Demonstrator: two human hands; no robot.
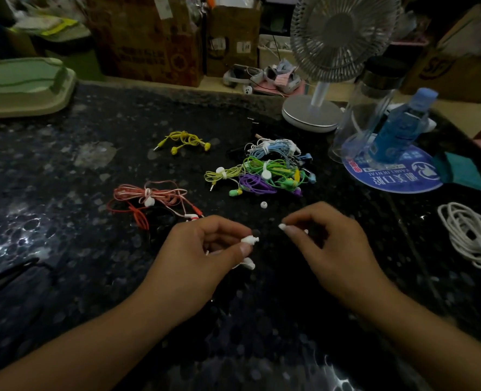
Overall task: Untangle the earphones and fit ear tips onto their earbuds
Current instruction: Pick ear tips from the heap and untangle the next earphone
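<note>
White earbud (250, 239) pinched in left hand (202, 255), ear tip (282, 226) in right hand (332, 244) fingers — bare countertop (64, 221) around.

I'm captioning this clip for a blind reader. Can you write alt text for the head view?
Over a dark speckled table, the left hand pinches a white earbud while the right hand pinches a white ear tip close by. Bundled coloured earphones lie beyond, near a fan.

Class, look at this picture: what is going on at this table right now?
A person sits at a dark table. The left hand pinches a white earbud; the right hand pinches a small white ear tip close to it, not yet fitted. Bundled earphones in several colours lie beyond, with a loose ear tip.
</note>
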